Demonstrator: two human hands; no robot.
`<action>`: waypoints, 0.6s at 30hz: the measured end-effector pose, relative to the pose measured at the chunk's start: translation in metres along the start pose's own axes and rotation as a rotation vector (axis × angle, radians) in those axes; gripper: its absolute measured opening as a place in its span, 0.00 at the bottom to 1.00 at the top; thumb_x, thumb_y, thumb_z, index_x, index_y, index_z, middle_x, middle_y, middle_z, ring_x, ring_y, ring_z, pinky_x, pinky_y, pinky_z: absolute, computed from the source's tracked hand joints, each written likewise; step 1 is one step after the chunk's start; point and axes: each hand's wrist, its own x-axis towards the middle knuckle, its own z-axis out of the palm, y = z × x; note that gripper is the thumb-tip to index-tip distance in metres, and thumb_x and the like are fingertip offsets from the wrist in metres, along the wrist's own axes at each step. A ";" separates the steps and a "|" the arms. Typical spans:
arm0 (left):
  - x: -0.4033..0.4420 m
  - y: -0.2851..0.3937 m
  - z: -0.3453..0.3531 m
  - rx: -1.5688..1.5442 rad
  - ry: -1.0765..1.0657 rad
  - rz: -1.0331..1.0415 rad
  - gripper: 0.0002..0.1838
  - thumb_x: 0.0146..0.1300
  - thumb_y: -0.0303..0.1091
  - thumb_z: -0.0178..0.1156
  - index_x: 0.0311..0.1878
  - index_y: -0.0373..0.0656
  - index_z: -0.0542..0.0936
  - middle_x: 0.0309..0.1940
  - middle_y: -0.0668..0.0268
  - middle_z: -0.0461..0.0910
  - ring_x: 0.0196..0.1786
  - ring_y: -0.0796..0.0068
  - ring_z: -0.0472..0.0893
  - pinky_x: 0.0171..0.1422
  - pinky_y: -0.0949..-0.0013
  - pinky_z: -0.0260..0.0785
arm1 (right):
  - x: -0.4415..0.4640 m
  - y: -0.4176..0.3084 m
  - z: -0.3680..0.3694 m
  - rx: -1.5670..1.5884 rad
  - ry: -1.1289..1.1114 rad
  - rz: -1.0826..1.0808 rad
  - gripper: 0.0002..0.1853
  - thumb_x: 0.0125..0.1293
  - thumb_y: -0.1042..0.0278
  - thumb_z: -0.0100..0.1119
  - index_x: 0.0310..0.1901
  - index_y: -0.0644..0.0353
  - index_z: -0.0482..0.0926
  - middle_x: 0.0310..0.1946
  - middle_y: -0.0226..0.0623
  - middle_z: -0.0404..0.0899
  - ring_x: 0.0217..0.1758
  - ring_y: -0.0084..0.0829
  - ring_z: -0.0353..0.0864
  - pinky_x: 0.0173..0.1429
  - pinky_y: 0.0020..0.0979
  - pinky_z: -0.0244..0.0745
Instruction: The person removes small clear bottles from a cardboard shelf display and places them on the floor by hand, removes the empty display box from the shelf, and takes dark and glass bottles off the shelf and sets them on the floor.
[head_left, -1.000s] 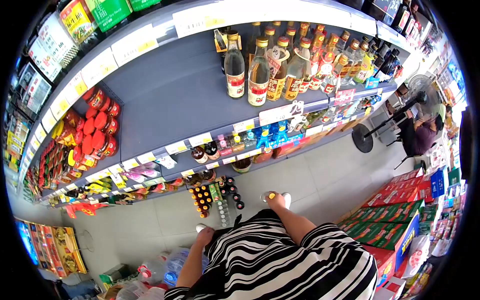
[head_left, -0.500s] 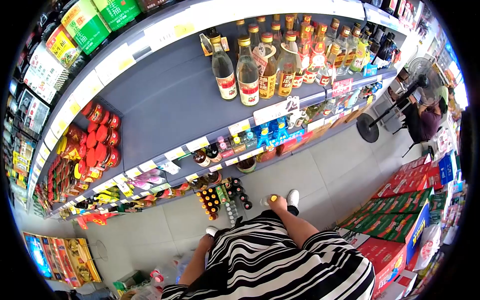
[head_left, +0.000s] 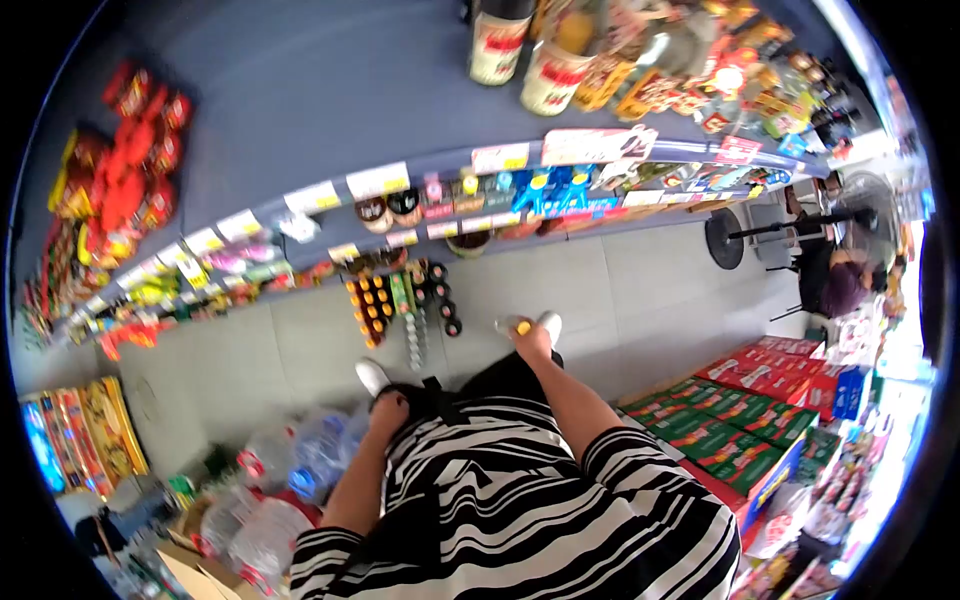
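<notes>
My right hand [head_left: 533, 342] is closed around a clear bottle [head_left: 507, 325] with a yellow cap, low above the floor near my right shoe. On my left thigh lies my left hand [head_left: 390, 409]; its fingers are too small and dark to make out. Between my feet and the shelf, several bottles stand on the floor: orange-capped ones [head_left: 369, 308], dark-capped ones [head_left: 441, 297] and clear ones [head_left: 415, 345]. Clear bottles with red-and-white labels [head_left: 555, 75] and other bottles [head_left: 650, 90] stand blurred on the shelf above.
A long grey shelf [head_left: 300, 110] curves across the front, with red-lidded jars [head_left: 130, 160] at its left. Large plastic jugs [head_left: 270, 535] sit behind me at left. Stacked red and green cartons [head_left: 700, 430] flank my right. A standing fan [head_left: 725, 238] and a seated person [head_left: 845, 285] are beyond.
My view has tipped downward and shifted, so the shelf sits higher in it and the jugs behind me show more. My right hand keeps hold of the bottle.
</notes>
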 end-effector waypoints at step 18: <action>0.046 -0.029 0.008 0.123 0.110 -0.369 0.28 0.55 0.50 0.52 0.62 0.62 0.69 0.70 0.64 0.54 0.71 0.51 0.50 0.63 0.41 0.58 | 0.121 0.016 0.146 -0.032 -0.074 0.055 0.22 0.51 0.53 0.61 0.50 0.48 0.78 0.40 0.46 0.81 0.46 0.45 0.78 0.51 0.40 0.73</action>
